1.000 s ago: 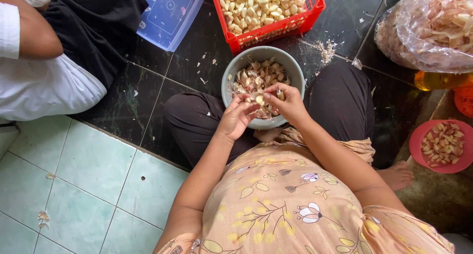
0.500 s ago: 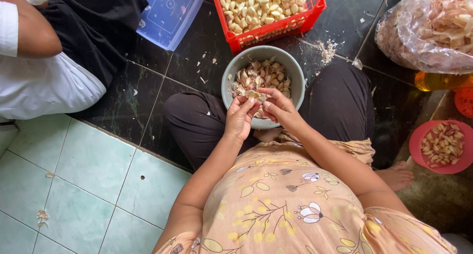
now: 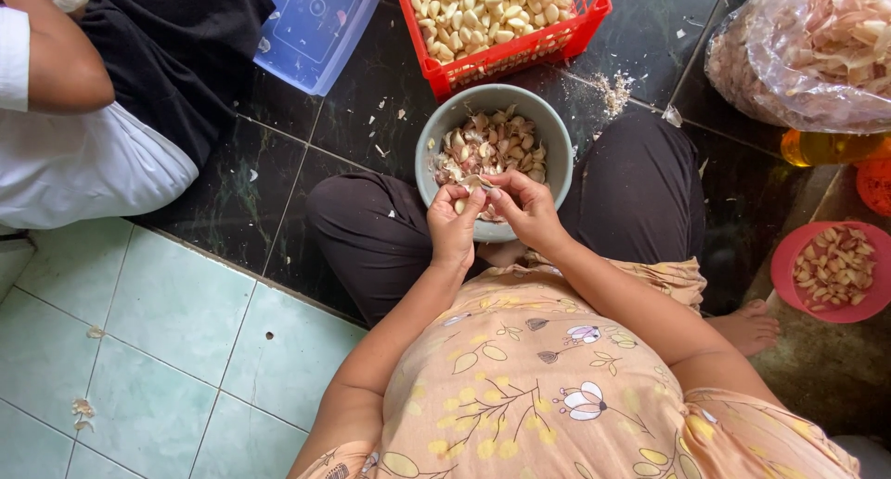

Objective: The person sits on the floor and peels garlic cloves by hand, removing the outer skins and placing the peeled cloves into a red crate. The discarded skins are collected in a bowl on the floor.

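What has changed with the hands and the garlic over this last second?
Very little. The left hand and right hand have stayed together over the near rim of the grey bowl, working one garlic clove between the fingertips; they only shifted slightly. The red basket, the pink bowl and the plastic bag have not moved.

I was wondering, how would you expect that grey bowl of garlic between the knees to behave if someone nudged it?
The grey bowl looks rigid, so it would probably slide on the dark floor tiles rather than flex. It is only part-filled with garlic cloves, so likely fairly light. The loose cloves would probably shift or spill if it tipped.
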